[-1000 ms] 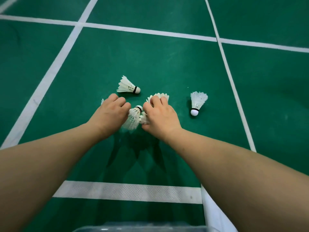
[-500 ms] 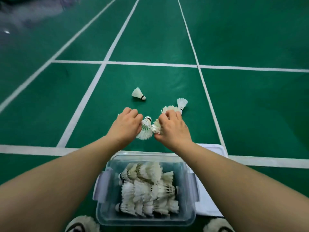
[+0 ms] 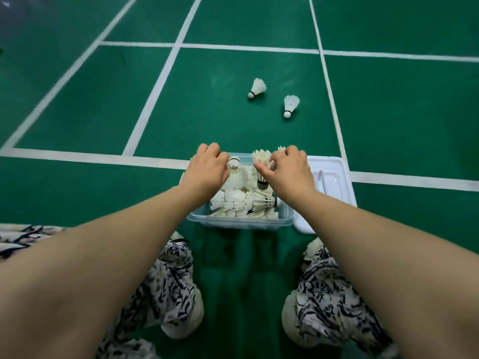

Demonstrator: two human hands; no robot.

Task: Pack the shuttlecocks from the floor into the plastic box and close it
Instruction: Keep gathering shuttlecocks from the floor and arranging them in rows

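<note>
A clear plastic box (image 3: 241, 221) stands on the green floor in front of my knees, holding several white shuttlecocks. My left hand (image 3: 207, 170) is over the box's left half, closed around a shuttlecock (image 3: 235, 174) with its cork up. My right hand (image 3: 287, 171) is over the right half and grips a shuttlecock (image 3: 262, 167) with its cork down; more feathers show behind its fingers. Two shuttlecocks lie on the floor beyond the box, one (image 3: 257, 88) farther off and another (image 3: 290, 105) to its right.
The box's white lid (image 3: 334, 177) lies flat on the floor against the box's right side. White court lines (image 3: 155, 86) cross the green floor. My patterned trouser legs (image 3: 166, 286) flank the space below the box.
Both hands have carried their shuttlecocks back from the floor to just above the open box. The view has tilted down, so my knees now show.
</note>
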